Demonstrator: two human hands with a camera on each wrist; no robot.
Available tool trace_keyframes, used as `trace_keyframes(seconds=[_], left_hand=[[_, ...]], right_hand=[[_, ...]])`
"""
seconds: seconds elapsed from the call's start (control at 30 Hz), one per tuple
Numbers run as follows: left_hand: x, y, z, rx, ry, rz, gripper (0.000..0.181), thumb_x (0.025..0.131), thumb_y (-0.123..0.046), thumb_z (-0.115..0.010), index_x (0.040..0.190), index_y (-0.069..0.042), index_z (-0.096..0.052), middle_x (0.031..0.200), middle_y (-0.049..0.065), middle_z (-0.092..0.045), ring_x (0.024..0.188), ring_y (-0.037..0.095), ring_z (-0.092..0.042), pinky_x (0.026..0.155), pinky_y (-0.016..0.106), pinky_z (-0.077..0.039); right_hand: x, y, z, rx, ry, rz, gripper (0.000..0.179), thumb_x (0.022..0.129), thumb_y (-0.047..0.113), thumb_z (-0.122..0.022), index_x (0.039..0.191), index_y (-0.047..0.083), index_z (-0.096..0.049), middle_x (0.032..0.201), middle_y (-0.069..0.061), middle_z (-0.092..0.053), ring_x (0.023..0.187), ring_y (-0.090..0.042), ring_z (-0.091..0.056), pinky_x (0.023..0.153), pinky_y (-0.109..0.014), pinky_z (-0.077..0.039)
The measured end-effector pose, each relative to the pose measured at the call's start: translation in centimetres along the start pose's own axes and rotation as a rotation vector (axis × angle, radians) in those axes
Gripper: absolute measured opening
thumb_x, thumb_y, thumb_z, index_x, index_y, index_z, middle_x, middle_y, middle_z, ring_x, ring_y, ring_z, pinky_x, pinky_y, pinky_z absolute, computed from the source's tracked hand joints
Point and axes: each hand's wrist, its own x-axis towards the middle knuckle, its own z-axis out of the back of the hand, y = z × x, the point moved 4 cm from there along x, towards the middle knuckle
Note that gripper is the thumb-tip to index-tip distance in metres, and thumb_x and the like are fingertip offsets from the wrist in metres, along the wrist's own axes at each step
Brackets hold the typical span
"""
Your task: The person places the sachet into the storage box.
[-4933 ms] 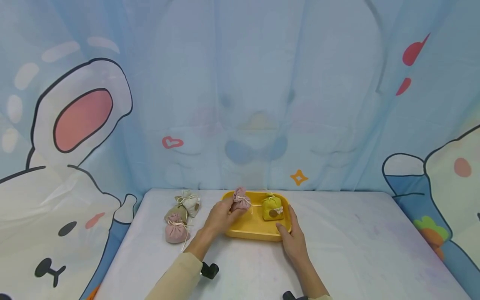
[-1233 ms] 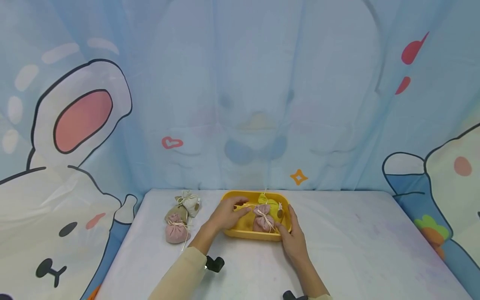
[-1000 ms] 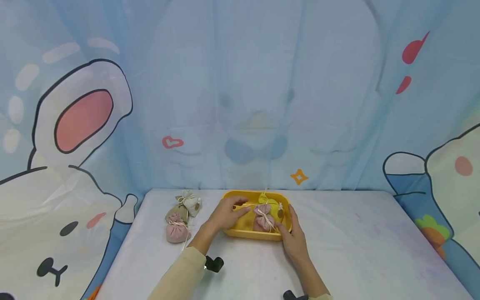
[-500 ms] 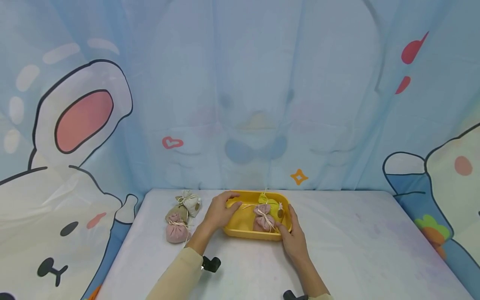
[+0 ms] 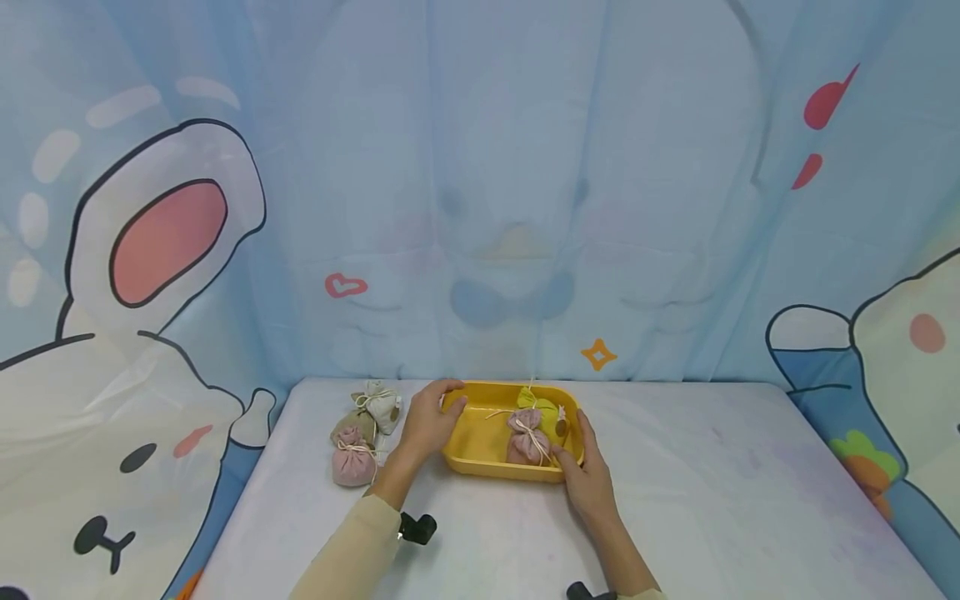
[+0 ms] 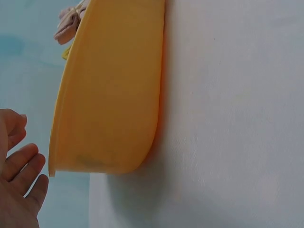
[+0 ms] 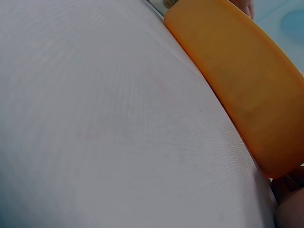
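Observation:
A yellow tray (image 5: 480,468) sits on the table in the head view. Inside, on its right side, a pink drawstring pouch (image 5: 528,440) leans against a yellow-green drawstring pouch (image 5: 546,414). My right hand (image 5: 590,479) grips the tray's right end, thumb over the rim and fingers along the outer wall. By the tray's left end is my left hand (image 5: 429,423), holding nothing, with fingers and thumb spread. In the left wrist view, that hand (image 6: 21,175) appears beside the tray's corner with loosely bent fingers and a small gap from the rim.
Left of the tray lie another pink pouch (image 5: 354,463), an olive pouch (image 5: 352,422) and a pale grey pouch (image 5: 381,406), heaped together. A white cloth covers the table (image 5: 735,483). Behind it hangs a blue printed curtain (image 5: 510,167).
The pink pouch, earlier in my left hand, now lies in the tray against the yellow-green pouch. My left hand has drawn back leftward to the tray's end; my right hand keeps its grip.

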Motion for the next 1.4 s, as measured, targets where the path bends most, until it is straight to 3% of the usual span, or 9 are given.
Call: trace_keyframes(seconds=[0.27,0.57,0.77,0.83,1.0,1.13,1.23,1.4], left_hand=[[0.3,0.9,1.2,0.001,-0.027,0.018,0.032,0.101,-0.016,-0.068,0.130,-0.004,-0.069,0.136,0.015,-0.068,0.134,0.037,-0.059,0.114,0.054,-0.046],[0.2,2.8,2.5,0.148,-0.034,0.077,0.035,0.100,-0.016,-0.068,0.133,-0.003,-0.067,0.142,0.017,-0.064,0.137,0.037,-0.056,0.115,0.053,-0.044],[0.2,3.6,3.0,0.273,-0.076,0.016,0.032,0.098,-0.018,-0.071,0.127,-0.004,-0.070,0.136,0.016,-0.068,0.131,0.037,-0.060,0.114,0.053,-0.044],[0.2,3.9,3.2,0.352,-0.089,0.022,0.033,0.098,-0.020,-0.071,0.127,-0.006,-0.071,0.138,0.017,-0.067,0.132,0.038,-0.059,0.116,0.054,-0.041],[0.0,4.7,3.7,0.483,-0.079,0.121,0.041,0.097,-0.024,-0.072,0.134,-0.008,-0.067,0.151,0.019,-0.055,0.142,0.041,-0.048,0.123,0.056,-0.033],[-0.2,4.9,3.8,0.546,-0.072,0.121,0.046,0.094,-0.022,-0.075,0.136,-0.005,-0.066,0.150,0.021,-0.054,0.142,0.042,-0.047,0.124,0.055,-0.030],[-0.3,4.9,3.6,0.605,-0.047,0.127,0.051,0.093,-0.022,-0.076,0.139,-0.005,-0.063,0.152,0.022,-0.052,0.144,0.042,-0.046,0.128,0.056,-0.021],[-0.5,5.0,3.3,0.681,-0.007,0.164,0.054,0.092,-0.005,-0.069,0.145,-0.007,-0.057,0.155,0.023,-0.049,0.150,0.043,-0.038,0.129,0.062,-0.004]], right_hand=[[0.0,0.0,0.0,-0.004,-0.017,0.010,0.077,0.104,0.026,-0.055,0.169,0.024,-0.013,0.175,-0.011,-0.018,0.161,-0.038,-0.016,0.128,-0.059,-0.016],[0.0,0.1,0.1,-0.004,-0.003,0.008,0.076,0.106,0.026,-0.053,0.169,0.024,-0.011,0.176,-0.008,-0.016,0.162,-0.036,-0.013,0.129,-0.057,-0.015],[0.0,0.1,0.1,0.000,0.000,0.012,0.076,0.106,0.026,-0.054,0.169,0.023,-0.011,0.175,-0.009,-0.016,0.162,-0.036,-0.014,0.129,-0.057,-0.015],[0.0,0.1,0.1,0.002,0.003,0.005,0.076,0.106,0.026,-0.054,0.169,0.024,-0.011,0.176,-0.008,-0.015,0.162,-0.035,-0.013,0.129,-0.057,-0.015],[0.0,0.1,0.0,0.007,0.000,0.006,0.076,0.105,0.026,-0.054,0.169,0.024,-0.012,0.176,-0.007,-0.016,0.162,-0.035,-0.014,0.129,-0.057,-0.015],[0.0,0.1,0.1,0.008,-0.009,0.012,0.076,0.105,0.025,-0.054,0.169,0.023,-0.013,0.175,-0.009,-0.017,0.161,-0.036,-0.015,0.129,-0.057,-0.016],[0.0,0.2,0.1,0.009,-0.010,0.014,0.076,0.105,0.025,-0.054,0.169,0.023,-0.013,0.175,-0.010,-0.017,0.161,-0.037,-0.015,0.129,-0.058,-0.016],[-0.1,0.2,0.1,0.011,-0.006,0.018,0.076,0.105,0.026,-0.054,0.169,0.023,-0.013,0.175,-0.008,-0.016,0.162,-0.036,-0.014,0.129,-0.057,-0.015]])
